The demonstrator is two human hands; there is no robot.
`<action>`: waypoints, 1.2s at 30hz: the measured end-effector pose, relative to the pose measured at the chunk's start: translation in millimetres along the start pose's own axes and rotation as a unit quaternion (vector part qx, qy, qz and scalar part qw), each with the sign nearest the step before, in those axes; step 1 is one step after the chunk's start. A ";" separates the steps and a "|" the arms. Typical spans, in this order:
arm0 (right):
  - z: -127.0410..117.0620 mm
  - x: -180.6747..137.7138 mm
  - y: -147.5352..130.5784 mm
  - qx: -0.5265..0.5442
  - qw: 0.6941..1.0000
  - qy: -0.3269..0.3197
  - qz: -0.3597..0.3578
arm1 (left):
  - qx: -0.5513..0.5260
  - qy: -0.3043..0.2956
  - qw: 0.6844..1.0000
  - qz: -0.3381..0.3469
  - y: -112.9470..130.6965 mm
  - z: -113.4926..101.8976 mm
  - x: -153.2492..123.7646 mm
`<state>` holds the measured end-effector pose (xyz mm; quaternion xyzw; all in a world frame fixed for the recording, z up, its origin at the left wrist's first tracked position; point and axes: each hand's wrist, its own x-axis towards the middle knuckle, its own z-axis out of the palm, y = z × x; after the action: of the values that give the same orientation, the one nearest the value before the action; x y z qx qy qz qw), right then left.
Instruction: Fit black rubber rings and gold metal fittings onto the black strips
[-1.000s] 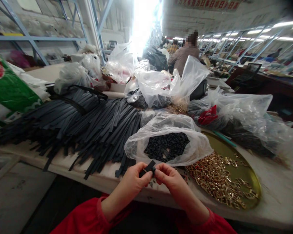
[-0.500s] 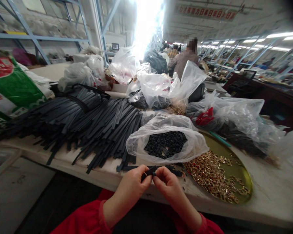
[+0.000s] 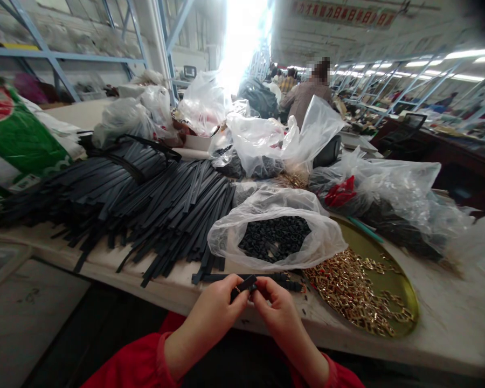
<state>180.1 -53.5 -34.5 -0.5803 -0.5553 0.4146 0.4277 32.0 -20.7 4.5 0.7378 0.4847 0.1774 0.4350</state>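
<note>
My left hand is closed around a black strap, whose end shows above the thumb. A small glint of gold shows beside that thumb, too small to name. My right hand pinches at the strap's end, its fingertips on a small dark piece that looks like a black loop. Both hands meet just above the table's front edge. Behind them lie a few finished-looking black straps with gold at their right ends. Beyond stands an open plastic bag of small black loops.
A gold tray of gold buckles sits at the right. Heaped black strips cover the table's left, beside a green bag. More plastic bags stand behind. A person sits farther back.
The hands stay at nearly the same place on the strap. My right fingers have curled closer around its end, and the small dark piece sits slightly more to the left.
</note>
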 end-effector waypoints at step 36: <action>-8.7 -16.9 6.5 0.285 0.939 -0.075 0.175 | -0.110 -0.113 0.988 0.005 -0.6 2.8 -13.9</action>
<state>189.7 -70.8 -38.1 -0.4892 -0.3342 0.6662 0.4531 27.1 -34.0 4.7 0.7033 0.4062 0.1476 0.5644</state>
